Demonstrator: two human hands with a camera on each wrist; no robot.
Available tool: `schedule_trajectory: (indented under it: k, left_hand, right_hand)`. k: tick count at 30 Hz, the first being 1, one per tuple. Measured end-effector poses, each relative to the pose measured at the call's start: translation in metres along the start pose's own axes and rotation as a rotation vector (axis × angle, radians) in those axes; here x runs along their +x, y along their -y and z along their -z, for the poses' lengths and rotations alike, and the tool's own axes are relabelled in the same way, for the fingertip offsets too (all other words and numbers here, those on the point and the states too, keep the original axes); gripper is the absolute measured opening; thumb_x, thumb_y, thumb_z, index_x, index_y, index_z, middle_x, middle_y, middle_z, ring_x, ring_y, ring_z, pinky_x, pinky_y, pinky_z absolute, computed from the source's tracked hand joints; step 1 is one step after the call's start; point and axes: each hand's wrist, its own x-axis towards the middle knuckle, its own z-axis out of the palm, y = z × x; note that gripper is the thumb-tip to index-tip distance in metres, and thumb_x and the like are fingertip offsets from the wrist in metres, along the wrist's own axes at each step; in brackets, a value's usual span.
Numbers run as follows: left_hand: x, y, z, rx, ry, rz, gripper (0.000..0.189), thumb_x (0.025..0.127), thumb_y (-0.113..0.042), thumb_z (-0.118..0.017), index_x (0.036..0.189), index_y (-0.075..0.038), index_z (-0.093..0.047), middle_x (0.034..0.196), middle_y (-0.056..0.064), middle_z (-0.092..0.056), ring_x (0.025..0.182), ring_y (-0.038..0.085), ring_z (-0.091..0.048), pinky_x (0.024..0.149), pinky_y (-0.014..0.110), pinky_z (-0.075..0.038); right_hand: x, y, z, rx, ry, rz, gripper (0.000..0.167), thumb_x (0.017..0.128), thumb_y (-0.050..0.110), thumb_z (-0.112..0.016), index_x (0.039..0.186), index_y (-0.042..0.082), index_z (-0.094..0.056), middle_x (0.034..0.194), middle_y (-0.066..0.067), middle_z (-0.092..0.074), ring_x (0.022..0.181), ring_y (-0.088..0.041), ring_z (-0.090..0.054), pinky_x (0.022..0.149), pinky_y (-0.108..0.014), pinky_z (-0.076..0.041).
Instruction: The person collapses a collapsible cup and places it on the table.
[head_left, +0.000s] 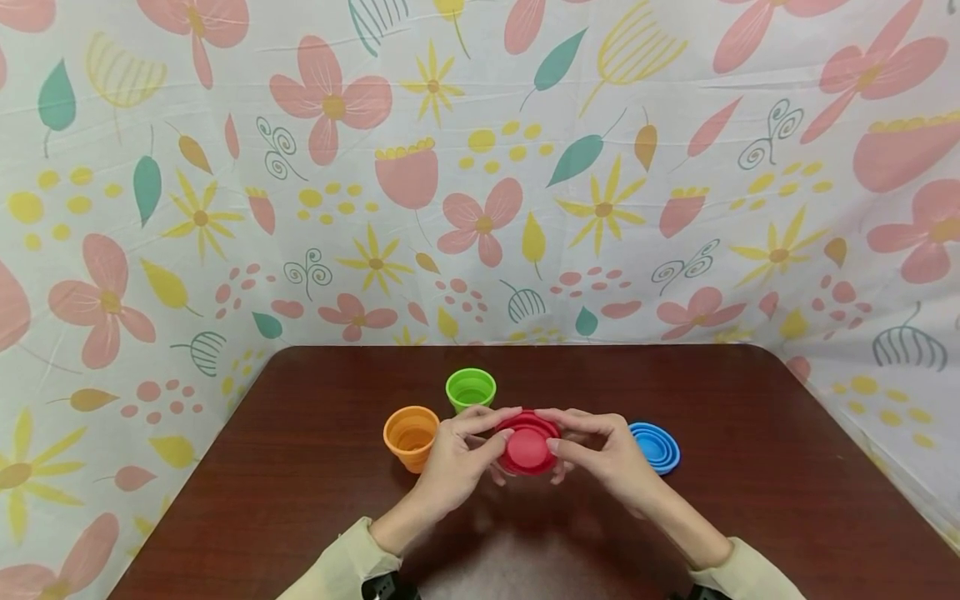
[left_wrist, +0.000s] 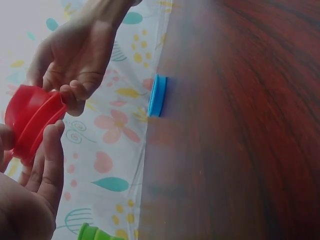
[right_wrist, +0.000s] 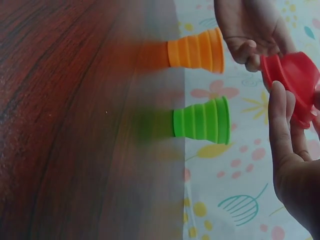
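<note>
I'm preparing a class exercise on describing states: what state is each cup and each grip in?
Red cup: partly collapsed, held above the table
Orange cup: extended, upright
Green cup: extended, upright
Blue cup: collapsed flat
Left grip: holding the red cup
Right grip: holding the red cup

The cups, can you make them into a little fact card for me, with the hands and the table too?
Red cup: held between both hands, above the table
Left hand: pinches the red cup's one side
Right hand: pinches its other side
Orange cup: opened tall, upright on the table
Green cup: opened tall, upright, farther back than orange
Blue cup: folded flat, on the right
Table: dark reddish brown
Behind: flowery cloth
</note>
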Motion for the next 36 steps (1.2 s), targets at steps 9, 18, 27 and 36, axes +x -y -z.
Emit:
schedule_trajectory:
  k: [9,18,27,36]
  left_hand:
    - [-0.0010,-0.0026,-0.0006,-0.091,0.038,0.012,0.040,0.102,-0.003,-0.062,0.142,-0.002,-0.066,0.116,0.017,-0.058,0.067,0.048,-0.069,0.061,0.042,-0.065]
    - [-0.0004,-0.0012,0.0003,-0.087,0.063,-0.047,0.044,0.099,0.001,-0.064,0.143,0.003,-0.062,0.118,0.020,-0.059,0.065,0.032,-0.072,0.059,0.040,-0.064]
    - [0.0019,-0.0026,-0.0019,-0.034,0.009,-0.039,0.044,0.099,0.002,-0.065,0.142,-0.006,-0.067,0.116,0.017,-0.061,0.060,0.044,-0.068,0.057,0.035,-0.063]
    - [-0.0008,-0.0009,-0.0015,-0.146,0.057,-0.004,0.051,0.099,-0.001,-0.064,0.150,-0.004,-0.058,0.128,0.015,-0.054,0.077,0.018,-0.068,0.066,0.029,-0.062]
  right_hand:
    - [0.0011,-0.0021,-0.0006,-0.028,-0.074,-0.018,0.042,0.100,0.000,-0.068,0.141,-0.006,-0.063,0.125,-0.017,-0.072,0.066,-0.035,-0.071,0.065,-0.053,-0.064]
    - [0.0007,-0.0011,-0.0018,-0.051,-0.077,-0.031,0.043,0.102,0.002,-0.067,0.144,-0.004,-0.061,0.123,-0.018,-0.073,0.064,-0.034,-0.070,0.065,-0.054,-0.064]
    - [-0.0011,0.0010,-0.0022,0.003,-0.051,-0.076,0.048,0.102,0.005,-0.066,0.150,0.006,-0.059,0.122,-0.018,-0.072,0.072,-0.034,-0.072,0.074,-0.053,-0.064]
    - [-0.0005,0.0020,0.0000,0.050,-0.017,-0.070,0.053,0.098,0.000,-0.070,0.150,0.008,-0.060,0.116,-0.018,-0.070,0.076,-0.035,-0.071,0.071,-0.050,-0.065]
